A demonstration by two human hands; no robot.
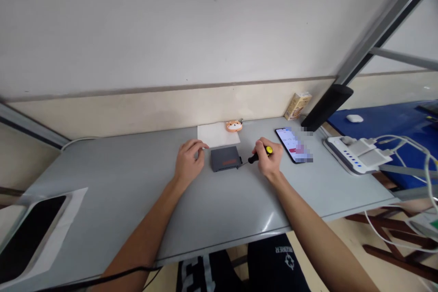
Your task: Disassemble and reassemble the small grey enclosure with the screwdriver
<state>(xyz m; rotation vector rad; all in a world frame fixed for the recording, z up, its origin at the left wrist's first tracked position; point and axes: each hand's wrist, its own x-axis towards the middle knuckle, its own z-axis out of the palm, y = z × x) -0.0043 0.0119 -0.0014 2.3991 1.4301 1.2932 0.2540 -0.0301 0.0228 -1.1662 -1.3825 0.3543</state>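
Note:
A small dark grey metal box (224, 159) with reddish print on top and a row of small holes along its front edge lies on the grey desk (137, 200). Just left of the box is my left hand (190, 159), fingers loosely bent and apart, nothing visible in them. My right hand (269, 159) grips the black and yellow handle of a screwdriver (253, 159). Its thin shaft points left, and the tip is at the box's right front corner. Whether the tip sits in a screw is too small to tell.
Behind the box lie white paper (215, 134) and an orange animal-faced case (234, 126). A lit phone (290, 143) is right of my right hand. Farther right are a carton (297, 106), a black upright object (326, 107) and a power strip (352, 157) with cables. A dark tablet-like device (32, 232) lies at left.

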